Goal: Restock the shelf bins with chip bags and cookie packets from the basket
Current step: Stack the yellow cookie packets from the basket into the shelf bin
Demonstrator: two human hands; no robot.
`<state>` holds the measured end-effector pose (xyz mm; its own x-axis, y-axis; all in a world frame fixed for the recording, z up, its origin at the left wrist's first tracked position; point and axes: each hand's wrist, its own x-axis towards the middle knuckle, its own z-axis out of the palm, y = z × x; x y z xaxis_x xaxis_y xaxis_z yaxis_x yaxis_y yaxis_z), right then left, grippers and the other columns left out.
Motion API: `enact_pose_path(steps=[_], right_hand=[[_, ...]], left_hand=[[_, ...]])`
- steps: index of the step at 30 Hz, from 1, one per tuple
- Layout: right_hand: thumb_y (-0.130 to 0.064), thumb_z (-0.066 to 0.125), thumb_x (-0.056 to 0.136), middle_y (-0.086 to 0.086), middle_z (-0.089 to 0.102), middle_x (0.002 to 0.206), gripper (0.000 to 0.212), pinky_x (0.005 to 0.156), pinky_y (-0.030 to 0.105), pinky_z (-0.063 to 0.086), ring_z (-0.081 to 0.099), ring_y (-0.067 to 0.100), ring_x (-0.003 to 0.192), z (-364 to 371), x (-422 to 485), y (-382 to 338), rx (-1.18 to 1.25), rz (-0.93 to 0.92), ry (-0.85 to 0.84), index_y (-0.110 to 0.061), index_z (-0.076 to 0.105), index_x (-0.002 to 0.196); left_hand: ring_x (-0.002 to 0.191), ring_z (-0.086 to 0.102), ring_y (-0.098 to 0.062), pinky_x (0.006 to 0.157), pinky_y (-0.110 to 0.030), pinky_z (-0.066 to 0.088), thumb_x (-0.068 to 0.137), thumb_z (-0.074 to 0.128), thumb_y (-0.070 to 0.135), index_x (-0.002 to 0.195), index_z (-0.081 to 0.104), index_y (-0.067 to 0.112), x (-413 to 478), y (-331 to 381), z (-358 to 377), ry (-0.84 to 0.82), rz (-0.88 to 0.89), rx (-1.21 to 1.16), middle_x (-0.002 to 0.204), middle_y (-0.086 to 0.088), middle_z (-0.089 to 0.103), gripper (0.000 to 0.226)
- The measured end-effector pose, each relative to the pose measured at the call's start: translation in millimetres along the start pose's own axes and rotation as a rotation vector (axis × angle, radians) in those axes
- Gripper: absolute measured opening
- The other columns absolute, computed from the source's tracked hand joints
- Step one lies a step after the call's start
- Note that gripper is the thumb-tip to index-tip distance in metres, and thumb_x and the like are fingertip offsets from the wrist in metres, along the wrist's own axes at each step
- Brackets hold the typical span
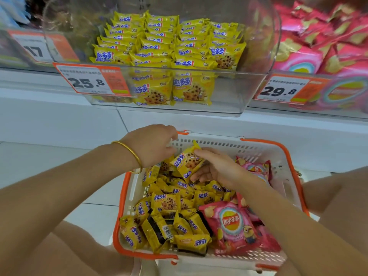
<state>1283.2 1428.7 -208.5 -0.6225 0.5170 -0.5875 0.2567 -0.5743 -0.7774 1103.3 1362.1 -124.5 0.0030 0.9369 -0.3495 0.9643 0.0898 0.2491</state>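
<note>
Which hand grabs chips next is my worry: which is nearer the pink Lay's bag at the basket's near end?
Right. The right hand, holding a yellow cookie packet, is just beyond the Lay's bag; the left hand is farther, over the far basket rim.

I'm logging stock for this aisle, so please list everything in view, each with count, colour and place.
basket cookie packets: many, yellow, heaped in the basket's left and middle
held cookie packet: one, yellow, lifted above the heap
basket chip bags: several, pink, along the basket's right side
basket: one, white with orange rim, below the shelf
cookie bin: one, clear, centre shelf, rows of yellow packets inside
chip bin: one, clear, right shelf, pink bags inside
price tags: three, orange and white, on bin fronts
bangle: one, gold, left wrist
left hand: at the held packet's left edge, grip unclear
right hand: pinches the held packet
</note>
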Motion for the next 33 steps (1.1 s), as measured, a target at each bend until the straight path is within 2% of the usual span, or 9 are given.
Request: enact_pose_path(steps=[3, 7, 11, 15, 18, 21, 25, 29, 33], right_hand=[[-0.030, 0.055, 0.091, 0.011, 0.069, 0.079, 0.026, 0.044, 0.024, 0.049, 0.067, 0.024, 0.059, -2.5, -18.7, -13.7, 0.086, -0.050, -0.066, -0.010, 0.056, 0.107], [-0.034, 0.054, 0.086, 0.011, 0.069, 0.077, 0.033, 0.045, 0.022, 0.049, 0.067, 0.019, 0.057, -3.1, -32.2, -20.2, 0.118, -0.146, -0.065, -0.007, 0.058, 0.103], [-0.048, 0.063, 0.072, 0.000, 0.069, 0.089, 0.046, 0.057, 0.025, 0.050, 0.066, 0.016, 0.074, -8.0, -42.5, -27.9, -0.121, -0.263, 0.079, -0.018, 0.062, 0.106], [-0.015, 0.078, 0.073, 0.003, 0.068, 0.096, 0.041, 0.078, 0.026, 0.052, 0.065, 0.012, 0.086, -10.5, -57.6, -63.7, -0.379, -0.468, 0.022, -0.025, 0.061, 0.109], [-0.004, 0.074, 0.075, -0.005, 0.067, 0.095, 0.037, 0.070, 0.020, 0.052, 0.063, 0.002, 0.081, -5.2, -74.8, -99.6, -0.609, -0.524, -0.005, -0.026, 0.062, 0.101], [-0.004, 0.073, 0.078, -0.005, 0.066, 0.089, 0.033, 0.061, 0.021, 0.054, 0.061, 0.000, 0.067, 4.6, -92.2, -139.4, -0.718, -0.688, 0.134, -0.021, 0.061, 0.103], [-0.012, 0.072, 0.076, 0.000, 0.064, 0.094, 0.028, 0.075, 0.034, 0.056, 0.061, 0.010, 0.083, 7.7, -85.6, -183.9, -0.700, -0.991, 0.410, -0.027, 0.055, 0.092], [-0.005, 0.068, 0.080, 0.002, 0.056, 0.092, 0.030, 0.072, 0.046, 0.056, 0.057, 0.016, 0.083, 9.5, -54.8, -191.8, -0.650, -0.913, 0.436, -0.028, 0.049, 0.086], [-0.005, 0.069, 0.082, -0.008, 0.047, 0.085, 0.029, 0.073, 0.023, 0.049, 0.050, 0.011, 0.087, 8.0, -44.3, -187.8, -0.750, -0.770, 0.362, -0.016, 0.052, 0.102]], left_hand=[[0.108, 0.054, -0.017, 0.091, -0.029, 0.043, 0.090, 0.058, 0.036, 0.131, 0.044, 0.017, 4.3, 12.4, -0.6, -0.089, -0.013, -0.216, 0.122, -0.001, 0.055, 0.047], [0.094, 0.053, -0.016, 0.086, -0.029, 0.044, 0.084, 0.067, 0.036, 0.127, 0.049, 0.018, 8.5, 24.5, -0.5, -0.064, 0.039, -0.273, 0.102, 0.003, 0.055, 0.050], [0.080, 0.052, -0.010, 0.072, -0.024, 0.040, 0.082, 0.071, 0.028, 0.118, 0.055, 0.019, 9.8, 31.1, -10.8, -0.041, 0.100, -0.324, 0.087, 0.010, 0.052, 0.040], [0.081, 0.056, -0.004, 0.073, -0.021, 0.045, 0.078, 0.074, 0.025, 0.107, 0.060, 0.027, 5.1, 34.8, -32.5, 0.010, 0.188, -0.350, 0.091, 0.013, 0.058, 0.033], [0.079, 0.056, 0.004, 0.072, -0.015, 0.045, 0.074, 0.077, 0.024, 0.098, 0.063, 0.031, -0.5, 36.9, -59.1, 0.183, 0.269, -0.377, 0.094, 0.017, 0.060, 0.029], [0.075, 0.056, 0.007, 0.067, -0.009, 0.046, 0.073, 0.079, 0.024, 0.098, 0.055, 0.036, -3.3, 35.7, -85.5, 0.482, 0.382, -0.579, 0.093, 0.015, 0.057, 0.037], [0.078, 0.051, 0.011, 0.070, -0.008, 0.042, 0.085, 0.059, 0.029, 0.112, 0.047, 0.025, 3.7, 23.2, -101.6, 0.901, 0.287, -0.669, 0.092, 0.015, 0.053, 0.030], [0.087, 0.061, -0.017, 0.083, -0.035, 0.048, 0.093, 0.040, 0.038, 0.120, 0.049, 0.020, 13.3, 8.8, -96.2, 0.755, 0.132, -0.555, 0.086, 0.002, 0.065, 0.033], [0.090, 0.064, -0.020, 0.094, -0.038, 0.043, 0.093, 0.022, 0.049, 0.132, 0.044, 0.023, 18.4, 13.2, -91.5, 0.621, 0.128, -0.547, 0.083, -0.002, 0.070, 0.052]])
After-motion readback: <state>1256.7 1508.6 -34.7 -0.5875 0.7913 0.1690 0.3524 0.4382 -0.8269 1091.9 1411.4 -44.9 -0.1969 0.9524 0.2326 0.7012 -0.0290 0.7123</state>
